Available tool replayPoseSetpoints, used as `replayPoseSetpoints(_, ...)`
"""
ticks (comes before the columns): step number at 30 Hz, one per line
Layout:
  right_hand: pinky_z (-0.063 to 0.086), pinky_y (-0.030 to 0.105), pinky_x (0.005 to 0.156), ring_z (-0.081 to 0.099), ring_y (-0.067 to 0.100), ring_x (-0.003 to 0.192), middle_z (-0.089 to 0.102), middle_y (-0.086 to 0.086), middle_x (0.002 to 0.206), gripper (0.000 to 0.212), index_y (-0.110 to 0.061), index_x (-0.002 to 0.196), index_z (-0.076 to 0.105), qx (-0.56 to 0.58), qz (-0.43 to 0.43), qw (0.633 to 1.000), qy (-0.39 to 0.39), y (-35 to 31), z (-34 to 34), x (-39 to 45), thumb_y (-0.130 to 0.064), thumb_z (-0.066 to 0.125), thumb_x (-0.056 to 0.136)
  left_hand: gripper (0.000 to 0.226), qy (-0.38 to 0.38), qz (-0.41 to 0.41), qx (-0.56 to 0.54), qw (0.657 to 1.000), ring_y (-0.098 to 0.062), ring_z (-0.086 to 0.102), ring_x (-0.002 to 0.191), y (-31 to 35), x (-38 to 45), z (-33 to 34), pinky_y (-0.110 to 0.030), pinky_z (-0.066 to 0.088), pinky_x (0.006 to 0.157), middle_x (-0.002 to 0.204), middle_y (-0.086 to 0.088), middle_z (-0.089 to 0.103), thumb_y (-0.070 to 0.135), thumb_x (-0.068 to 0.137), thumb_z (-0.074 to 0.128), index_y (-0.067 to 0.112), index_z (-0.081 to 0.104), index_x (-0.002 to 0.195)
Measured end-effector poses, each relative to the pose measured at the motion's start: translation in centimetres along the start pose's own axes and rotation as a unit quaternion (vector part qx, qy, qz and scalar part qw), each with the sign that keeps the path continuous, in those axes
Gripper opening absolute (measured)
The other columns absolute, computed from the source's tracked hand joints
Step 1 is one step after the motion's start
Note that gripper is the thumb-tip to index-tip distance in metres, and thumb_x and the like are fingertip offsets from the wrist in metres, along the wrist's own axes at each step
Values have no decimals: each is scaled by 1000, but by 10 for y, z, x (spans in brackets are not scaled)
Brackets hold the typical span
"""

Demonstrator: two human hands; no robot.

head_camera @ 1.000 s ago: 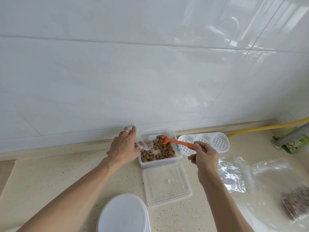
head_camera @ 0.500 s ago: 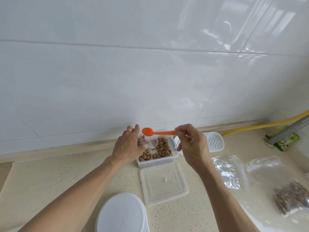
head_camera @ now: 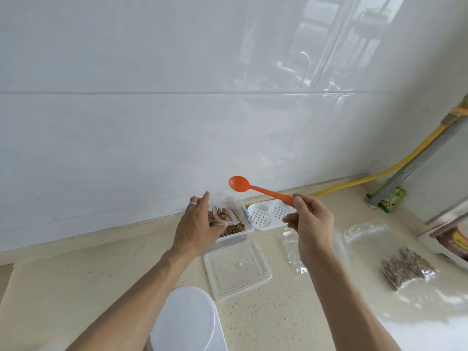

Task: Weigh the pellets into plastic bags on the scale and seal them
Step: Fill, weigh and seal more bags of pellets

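Note:
My left hand (head_camera: 196, 228) holds a small clear plastic bag (head_camera: 224, 214) with brown pellets in it, over a clear tub of pellets (head_camera: 236, 230) by the wall. My right hand (head_camera: 310, 221) pinches the handle of an orange spoon (head_camera: 253, 187), whose bowl is lifted above the tub and looks empty. A white oval scale (head_camera: 186, 323) lies at the near edge of the counter. Two filled pellet bags (head_camera: 407, 268) lie to the right.
The tub's clear lid (head_camera: 236, 271) lies in front of it. A white perforated tray (head_camera: 268, 215) sits by the wall. Empty clear bags (head_camera: 364, 230) are spread at the right. A yellow hose (head_camera: 379, 173), grey pipe and green packet (head_camera: 391, 201) stand in the right corner.
The spoon came out of the tub, passed over the bag held by my left hand, and now is raised higher and to the right. The bag has pellets in it.

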State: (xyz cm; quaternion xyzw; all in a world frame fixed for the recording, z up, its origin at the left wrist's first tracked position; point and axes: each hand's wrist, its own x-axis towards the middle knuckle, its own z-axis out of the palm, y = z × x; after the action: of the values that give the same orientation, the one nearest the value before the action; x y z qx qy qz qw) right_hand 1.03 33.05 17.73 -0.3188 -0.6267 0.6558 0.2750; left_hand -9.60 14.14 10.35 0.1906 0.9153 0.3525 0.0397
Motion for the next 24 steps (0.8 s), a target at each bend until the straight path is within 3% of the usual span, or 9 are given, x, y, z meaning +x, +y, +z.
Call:
replayPoseSetpoints(4,44,28,54,58,15,52,69,11,86,8,-8,99,65,83,101,990,61,22,-33,-15,-9,57,98,90,5,19,-34,999,-23,46,121,14,-35,7,-36,43,94,130,-5,42,38,77,74,16,26,149)
replayPoseSetpoints(8,42,25,48,58,14,50,71,9,88,9,-12,93,62,84,173,975,112,66,-64,-44,-8,55,98,89,-9,40,-51,998,-27,42,128,24,-71,23,-39,41,101,131,-8,48,33,75,74,18,27,150)
replayPoseSetpoints(11,42,24,48,58,17,53,70,8,85,11,-13,91,62,91,230,958,143,105,-83,-76,-7,56,98,90,-24,57,-52,997,-25,46,121,31,-98,35,-36,42,98,129,-6,50,35,76,72,19,24,151)
replayPoseSetpoints(15,43,25,49,59,19,58,70,6,82,9,-13,92,61,123,301,927,187,149,-101,-118,-8,56,98,94,-62,76,-53,994,-30,45,127,28,-122,43,-45,45,100,134,-11,46,37,74,75,22,23,151)
replayPoseSetpoints(20,49,26,55,62,21,65,70,9,82,8,-8,98,63,139,318,909,232,178,-106,-151,-6,55,98,97,-79,119,-38,989,-24,53,113,29,-135,40,-37,49,91,129,-10,46,39,72,79,16,26,150)
replayPoseSetpoints(24,58,35,75,66,21,75,71,11,83,11,-4,95,69,50,286,927,239,186,-109,-163,-13,63,94,98,-101,140,-32,984,-25,54,108,35,-138,41,-34,48,87,125,-10,45,40,70,79,14,27,149)
